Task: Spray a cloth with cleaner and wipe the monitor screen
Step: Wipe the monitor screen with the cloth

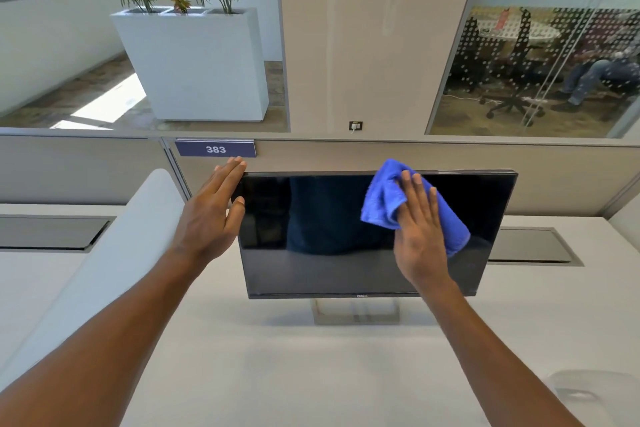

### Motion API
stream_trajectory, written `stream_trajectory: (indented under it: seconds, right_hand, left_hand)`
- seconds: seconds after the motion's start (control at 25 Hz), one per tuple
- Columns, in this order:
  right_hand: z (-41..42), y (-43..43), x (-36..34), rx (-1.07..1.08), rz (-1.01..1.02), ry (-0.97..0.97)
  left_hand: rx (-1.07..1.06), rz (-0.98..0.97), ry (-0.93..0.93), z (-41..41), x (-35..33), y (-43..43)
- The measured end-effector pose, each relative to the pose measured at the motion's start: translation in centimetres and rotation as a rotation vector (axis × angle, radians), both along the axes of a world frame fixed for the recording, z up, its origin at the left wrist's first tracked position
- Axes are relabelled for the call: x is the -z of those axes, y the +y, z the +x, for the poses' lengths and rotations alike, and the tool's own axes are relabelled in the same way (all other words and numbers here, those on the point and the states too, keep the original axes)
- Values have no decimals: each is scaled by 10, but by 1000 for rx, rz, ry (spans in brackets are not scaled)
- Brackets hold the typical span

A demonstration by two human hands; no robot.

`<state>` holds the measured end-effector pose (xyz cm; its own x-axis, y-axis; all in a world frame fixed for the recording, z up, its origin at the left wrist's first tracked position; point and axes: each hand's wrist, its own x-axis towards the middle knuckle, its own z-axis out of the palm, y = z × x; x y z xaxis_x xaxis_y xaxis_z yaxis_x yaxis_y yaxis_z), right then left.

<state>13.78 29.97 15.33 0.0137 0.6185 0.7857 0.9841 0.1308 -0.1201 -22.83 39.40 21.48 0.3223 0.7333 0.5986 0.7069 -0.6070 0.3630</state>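
A black monitor (318, 236) stands on a silver stand in the middle of the white desk, its screen dark. My right hand (420, 232) lies flat on a blue cloth (384, 198) and presses it against the upper right part of the screen. My left hand (211, 215) rests on the monitor's upper left edge, fingers straight behind the corner and thumb on the front bezel. No spray bottle is in view.
The white desk (277, 357) runs toward me. A grey partition with a blue "383" label (215, 148) stands behind the monitor. A white curved divider (114, 253) rises at the left. Grey cable hatches (533, 246) sit either side. A pale object (588, 388) lies at bottom right.
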Motion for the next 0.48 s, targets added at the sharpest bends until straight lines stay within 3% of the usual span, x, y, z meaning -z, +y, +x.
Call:
stream_trajectory:
  seconds: [0.24, 0.36, 0.48]
  right_hand:
    - [25, -11, 8, 278, 212, 619]
    - [0, -4, -1, 436, 225, 731]
    - [-49, 13, -12, 422, 143, 732]
  left_hand:
    - [2, 23, 13, -2, 2, 4]
    - [-1, 26, 16, -2, 3, 4]
    - [2, 46, 27, -2, 4, 4]
